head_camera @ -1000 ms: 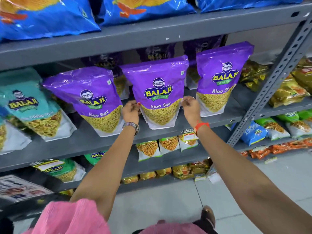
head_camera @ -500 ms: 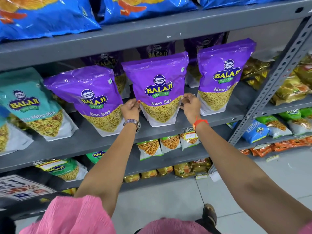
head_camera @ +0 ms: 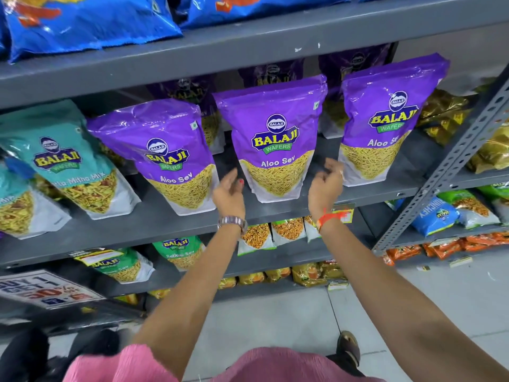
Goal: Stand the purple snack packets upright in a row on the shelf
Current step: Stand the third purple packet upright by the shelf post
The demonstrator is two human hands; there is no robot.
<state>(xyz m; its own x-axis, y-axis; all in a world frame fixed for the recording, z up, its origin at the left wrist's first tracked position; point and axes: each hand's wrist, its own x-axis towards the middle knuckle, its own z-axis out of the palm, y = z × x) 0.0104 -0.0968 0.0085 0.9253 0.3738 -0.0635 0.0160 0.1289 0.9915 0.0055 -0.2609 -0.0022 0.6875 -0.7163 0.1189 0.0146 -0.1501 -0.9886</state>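
Your left hand (head_camera: 230, 193) and right hand (head_camera: 325, 186) flanked the middle purple packet (head_camera: 272, 139), fingers apart, gripping nothing, as it stood upright on the shelf (head_camera: 154, 219); next, I judged, you needed to straighten the leaning left packet (head_camera: 170, 158).

Grey metal shelving (head_camera: 165, 219), several tiers; perforated slanted upright (head_camera: 451, 166) at right. Pale tiled floor (head_camera: 275, 321) below. Offer sign (head_camera: 46, 288) lower left. Even, bright indoor lighting.
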